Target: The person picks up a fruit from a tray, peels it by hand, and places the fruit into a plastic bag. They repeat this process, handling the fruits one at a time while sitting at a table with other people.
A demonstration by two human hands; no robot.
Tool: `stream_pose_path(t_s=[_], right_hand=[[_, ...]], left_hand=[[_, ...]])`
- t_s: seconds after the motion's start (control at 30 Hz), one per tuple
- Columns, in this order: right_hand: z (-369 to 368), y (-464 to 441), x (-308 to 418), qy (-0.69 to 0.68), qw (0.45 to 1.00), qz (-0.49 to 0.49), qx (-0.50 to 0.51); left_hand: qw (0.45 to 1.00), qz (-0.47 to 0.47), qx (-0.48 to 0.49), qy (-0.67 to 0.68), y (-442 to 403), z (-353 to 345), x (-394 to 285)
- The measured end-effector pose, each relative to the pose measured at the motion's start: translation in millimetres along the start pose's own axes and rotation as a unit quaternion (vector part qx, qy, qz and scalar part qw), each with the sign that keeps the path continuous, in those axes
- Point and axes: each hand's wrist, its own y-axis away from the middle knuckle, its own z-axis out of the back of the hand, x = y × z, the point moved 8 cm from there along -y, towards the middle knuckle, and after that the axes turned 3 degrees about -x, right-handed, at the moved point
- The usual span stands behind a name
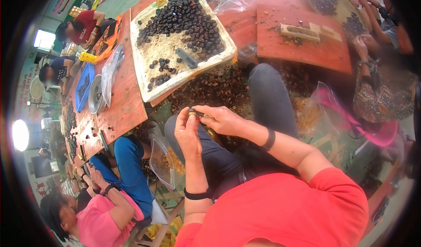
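My left hand (188, 135) is raised above my lap, its fingertips pinched round a small nut (192, 113) with a yellowish part showing. My right hand (224, 120) grips a slim dark tool (202, 114), which looks like a small knife, and its tip meets the nut. Fingers cover most of both things. Beyond my hands, a white foam box (141, 78) on the table holds many dark, shiny nuts (184, 17) on a pale, crumbly layer. A dark grey block-like object (187, 58) lies inside it.
A red table (127, 115) carries a blue tray (81, 100), a metal bowl (95, 93) and a clear plastic bag (113, 74). On a red board (302, 49) sits a wooden block (300, 33). Dark shells (210, 89) litter the floor. Co-workers sit left and right.
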Motion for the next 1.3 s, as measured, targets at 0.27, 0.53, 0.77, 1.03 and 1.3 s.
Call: stream_pose_path(t_s=[0.27,0.53,0.77,1.03,1.3], right_hand=[[2,1,2,0.08,0.985,0.136,-0.074],[2,2,2,0.036,0.989,0.117,-0.088],[0,1,4,0.023,0.993,0.101,-0.056],[4,0,6,0.1,0.988,0.107,-0.042],[5,1,5,0.057,0.982,0.144,-0.106]], left_hand=[[1.0,0.005,0.001,-0.02,1,-2,0],[1.0,-0.001,0.02,-0.004,-1,-1,-1],[1.0,0.012,0.012,0.021,1,-4,-1],[1.0,0.016,0.006,-0.012,1,-2,3],[1.0,-0.01,0.005,-0.022,8,-16,-3]])
